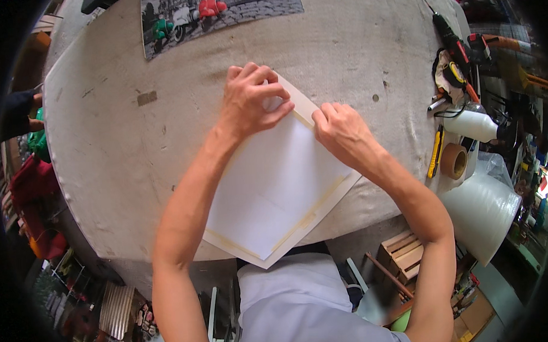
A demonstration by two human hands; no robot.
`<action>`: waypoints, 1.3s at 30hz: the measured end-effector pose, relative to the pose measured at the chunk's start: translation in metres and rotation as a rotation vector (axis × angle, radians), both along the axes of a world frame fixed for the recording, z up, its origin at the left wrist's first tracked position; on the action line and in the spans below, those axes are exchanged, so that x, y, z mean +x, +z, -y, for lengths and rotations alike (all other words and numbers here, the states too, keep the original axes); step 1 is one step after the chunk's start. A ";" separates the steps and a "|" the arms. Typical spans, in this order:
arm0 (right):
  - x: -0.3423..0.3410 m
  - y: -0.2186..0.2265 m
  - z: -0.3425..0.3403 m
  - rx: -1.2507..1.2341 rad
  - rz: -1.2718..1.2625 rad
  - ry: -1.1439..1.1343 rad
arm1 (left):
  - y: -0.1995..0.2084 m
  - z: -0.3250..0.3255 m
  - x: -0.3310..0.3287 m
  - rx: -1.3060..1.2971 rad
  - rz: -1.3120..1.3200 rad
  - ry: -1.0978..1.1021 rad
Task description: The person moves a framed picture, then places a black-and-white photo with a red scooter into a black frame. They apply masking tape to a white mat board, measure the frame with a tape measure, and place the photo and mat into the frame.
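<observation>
A white sheet (274, 177) lies turned cornerwise on a slightly larger off-white board (341, 193), at the near edge of the table. Yellowish strips of tape (306, 220) run along the sheet's edges. At the far corner my left hand (254, 99) is closed, its fingers bent and the thumb brought toward the index finger. A whitish bit shows between them, too small to name. My right hand (342, 129) has its fingers curled together at the board's far right edge, pinching or pressing there; the fingertips are partly hidden. The board's near corner reaches my lap.
A picture with scooters (220, 19) lies at the table's far side. Along the right edge are a drill (450, 38), a tape measure (453, 74), a white bottle (471, 125), a yellow cutter (435, 152), brown tape (453, 161) and a plastic-wrap roll (481, 215). Another person's hand (37, 124) shows at left.
</observation>
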State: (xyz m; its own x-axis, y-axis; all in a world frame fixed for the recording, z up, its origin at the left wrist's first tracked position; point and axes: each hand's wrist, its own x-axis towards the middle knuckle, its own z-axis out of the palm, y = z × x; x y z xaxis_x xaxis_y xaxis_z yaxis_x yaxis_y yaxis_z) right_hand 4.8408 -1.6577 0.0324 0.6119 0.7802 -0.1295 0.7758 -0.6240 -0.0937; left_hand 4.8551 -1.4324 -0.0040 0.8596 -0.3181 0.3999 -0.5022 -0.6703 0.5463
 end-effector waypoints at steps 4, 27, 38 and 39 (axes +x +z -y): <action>-0.001 -0.009 0.003 0.089 0.026 0.005 | 0.003 0.030 -0.017 0.025 -0.009 -0.041; -0.017 -0.014 0.016 0.472 -0.073 -0.180 | -0.007 0.039 -0.029 0.046 -0.045 0.002; -0.023 -0.024 0.036 0.550 -0.035 -0.141 | -0.007 0.038 -0.029 0.046 -0.042 0.004; -0.024 -0.025 0.039 0.552 -0.038 -0.150 | -0.007 0.038 -0.029 0.046 -0.041 0.002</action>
State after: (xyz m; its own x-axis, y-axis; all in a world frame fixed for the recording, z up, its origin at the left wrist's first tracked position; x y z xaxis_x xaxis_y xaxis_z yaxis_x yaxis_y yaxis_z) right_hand 4.8166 -1.6967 0.0077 0.7244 0.6432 0.2482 0.6719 -0.5780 -0.4630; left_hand 4.8264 -1.4701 -0.0113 0.8754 -0.3339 0.3495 -0.4790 -0.6961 0.5348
